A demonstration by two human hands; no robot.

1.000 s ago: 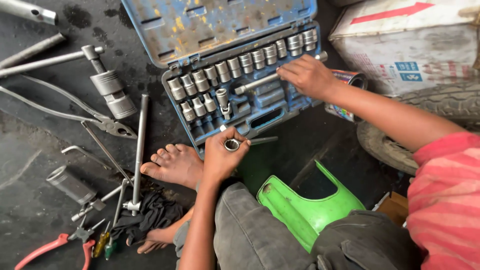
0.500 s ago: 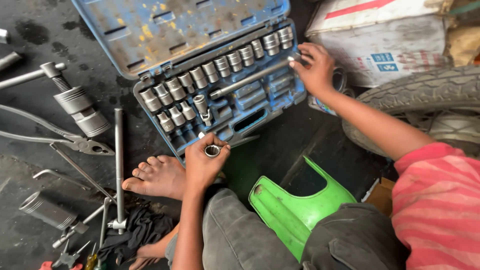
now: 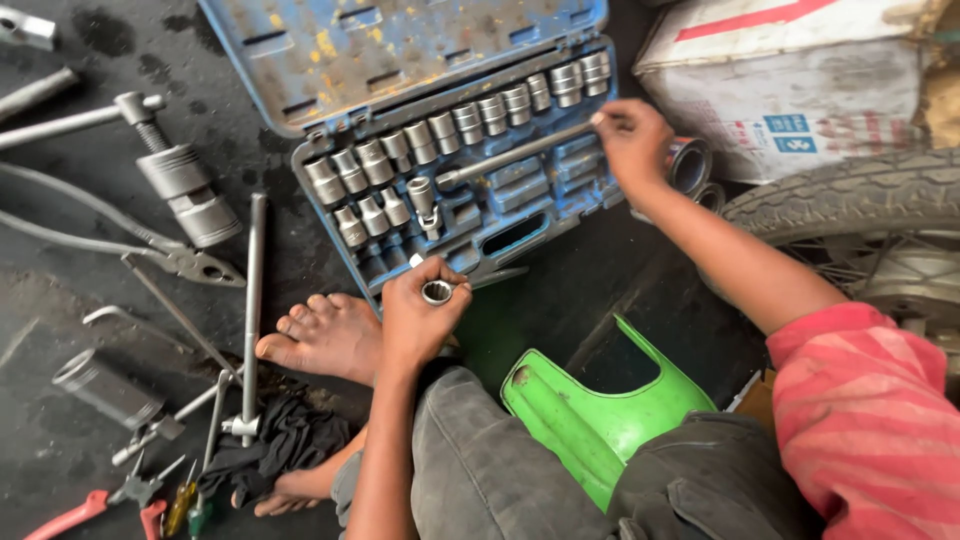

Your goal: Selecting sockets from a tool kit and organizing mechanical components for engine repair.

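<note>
An open blue socket-set case (image 3: 560, 205) lies on the dark floor, with a row of several chrome sockets (image 3: 455, 125) in its tray. My left hand (image 3: 420, 315) is closed around a single chrome socket (image 3: 437, 292), held just in front of the case's near edge. My right hand (image 3: 635, 140) reaches to the case's right end and grips the end of a long steel ratchet handle (image 3: 510, 155) lying across the tray. My bare foot (image 3: 325, 335) rests on the floor beside my left hand.
A green plastic panel (image 3: 590, 410) lies by my knee. A tyre and spoked wheel (image 3: 850, 215) stand at right, with a cardboard box (image 3: 790, 90) behind. Steel bars, a puller (image 3: 185, 195), pliers (image 3: 190, 262), a black rag (image 3: 280, 445) and screwdrivers are scattered at left.
My right hand has stayed on the ratchet handle at the case's right end. My left hand still holds the socket. The view has shifted slightly.
</note>
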